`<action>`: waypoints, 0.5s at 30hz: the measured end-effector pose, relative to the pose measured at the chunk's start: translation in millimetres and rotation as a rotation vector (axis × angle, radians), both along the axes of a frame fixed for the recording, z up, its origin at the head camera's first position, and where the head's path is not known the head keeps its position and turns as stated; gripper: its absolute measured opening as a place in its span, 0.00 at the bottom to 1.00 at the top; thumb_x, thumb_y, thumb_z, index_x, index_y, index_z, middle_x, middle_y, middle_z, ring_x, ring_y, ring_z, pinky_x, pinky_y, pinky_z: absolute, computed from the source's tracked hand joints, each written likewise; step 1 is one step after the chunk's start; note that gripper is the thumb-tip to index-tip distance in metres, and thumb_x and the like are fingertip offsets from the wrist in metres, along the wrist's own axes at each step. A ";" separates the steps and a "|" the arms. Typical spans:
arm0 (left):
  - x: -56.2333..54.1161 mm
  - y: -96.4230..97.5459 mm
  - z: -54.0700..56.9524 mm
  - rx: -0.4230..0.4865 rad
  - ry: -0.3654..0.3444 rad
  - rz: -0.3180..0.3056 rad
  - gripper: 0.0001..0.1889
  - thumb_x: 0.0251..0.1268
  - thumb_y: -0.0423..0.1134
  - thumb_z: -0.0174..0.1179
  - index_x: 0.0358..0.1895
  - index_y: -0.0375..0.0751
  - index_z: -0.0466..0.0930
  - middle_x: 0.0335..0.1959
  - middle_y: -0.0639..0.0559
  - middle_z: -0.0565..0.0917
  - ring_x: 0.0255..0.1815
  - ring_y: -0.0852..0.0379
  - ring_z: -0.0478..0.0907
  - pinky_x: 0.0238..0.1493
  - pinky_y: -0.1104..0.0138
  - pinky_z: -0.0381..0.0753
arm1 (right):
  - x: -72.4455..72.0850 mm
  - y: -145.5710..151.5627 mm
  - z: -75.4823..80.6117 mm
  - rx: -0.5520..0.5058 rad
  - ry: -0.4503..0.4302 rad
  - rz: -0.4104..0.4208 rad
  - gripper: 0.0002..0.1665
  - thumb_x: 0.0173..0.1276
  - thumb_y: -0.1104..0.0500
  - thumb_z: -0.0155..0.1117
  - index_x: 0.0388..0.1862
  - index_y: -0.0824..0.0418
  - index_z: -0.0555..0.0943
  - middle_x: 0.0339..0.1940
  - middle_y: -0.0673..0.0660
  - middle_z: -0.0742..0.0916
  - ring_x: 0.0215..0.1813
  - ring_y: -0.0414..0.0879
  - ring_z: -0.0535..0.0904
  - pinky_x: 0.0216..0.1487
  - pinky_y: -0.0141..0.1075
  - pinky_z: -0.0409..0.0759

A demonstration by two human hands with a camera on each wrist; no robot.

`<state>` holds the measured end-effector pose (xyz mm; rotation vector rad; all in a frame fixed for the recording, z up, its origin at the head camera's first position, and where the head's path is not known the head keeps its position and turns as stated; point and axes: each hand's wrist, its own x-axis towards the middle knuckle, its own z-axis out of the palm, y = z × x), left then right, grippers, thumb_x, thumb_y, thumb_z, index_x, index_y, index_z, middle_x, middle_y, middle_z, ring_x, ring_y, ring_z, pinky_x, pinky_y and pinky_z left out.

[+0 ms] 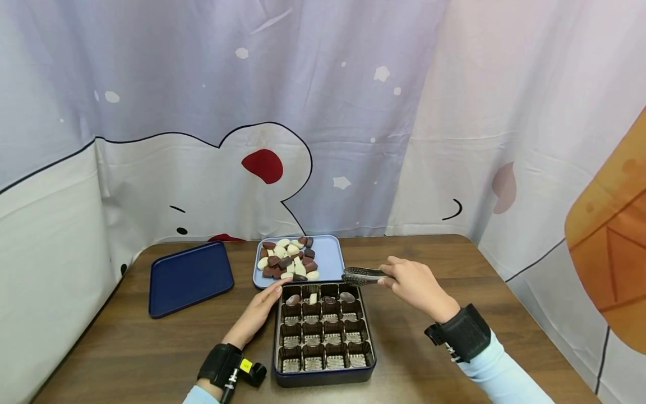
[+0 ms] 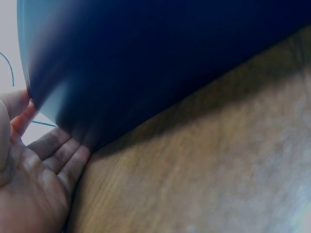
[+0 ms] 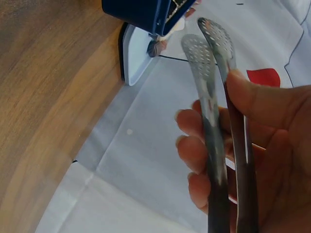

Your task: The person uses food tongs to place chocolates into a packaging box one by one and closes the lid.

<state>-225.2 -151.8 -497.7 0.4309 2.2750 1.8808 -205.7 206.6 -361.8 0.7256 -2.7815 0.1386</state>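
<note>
My right hand (image 1: 416,285) holds a pair of metal tongs (image 1: 362,275) with perforated tips. In the right wrist view the tongs (image 3: 210,92) lie between thumb and fingers, tips slightly apart with nothing between them. Those tips are by the far right corner of a dark blue box (image 1: 327,379). Its brown compartment insert (image 1: 323,327) has chocolates (image 1: 347,297) in the far row. At the box's far left corner rests my left hand (image 1: 259,314), fingers extended. In the left wrist view, that hand (image 2: 36,174) has its fingers against the box wall (image 2: 160,63).
Behind the box, a light blue tray (image 1: 328,258) carries a pile of brown, dark and white chocolates (image 1: 287,259). A dark blue lid-like tray (image 1: 190,279) lies to the left on the wooden table (image 1: 419,353). A printed curtain (image 1: 353,112) hangs behind.
</note>
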 end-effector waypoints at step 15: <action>0.5 -0.2 0.3 -0.005 -0.002 0.004 0.25 0.88 0.49 0.41 0.80 0.47 0.66 0.84 0.41 0.58 0.86 0.38 0.47 0.83 0.36 0.47 | -34.8 -36.1 -13.5 0.115 0.251 0.081 0.11 0.63 0.54 0.76 0.30 0.55 0.82 0.28 0.50 0.78 0.29 0.49 0.79 0.29 0.39 0.78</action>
